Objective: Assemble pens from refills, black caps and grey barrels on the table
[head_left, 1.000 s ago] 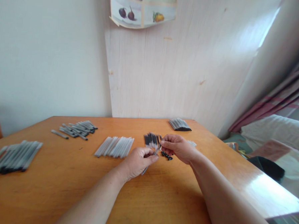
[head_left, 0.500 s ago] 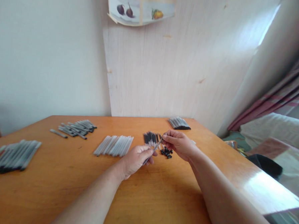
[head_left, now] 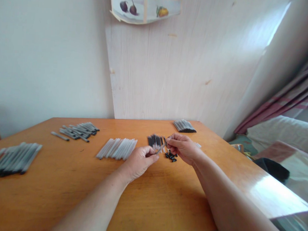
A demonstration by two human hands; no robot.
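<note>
Head view: thin, greyish tube (head_left: pixel 160 149) in both hands (head_left: pixel 141 160) over glossy wooden table (head_left: pixel 144 208)

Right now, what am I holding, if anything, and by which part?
A pen: your left hand pinches it toward its near end, your right hand at its far end.

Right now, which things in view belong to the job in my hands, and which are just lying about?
Likely the job's:
slim tube, in left hand and right hand
small black pieces
pale tubes
dark rods
black-ended sticks

Apparently just around:
fruit picture
curtain
bedding
</note>
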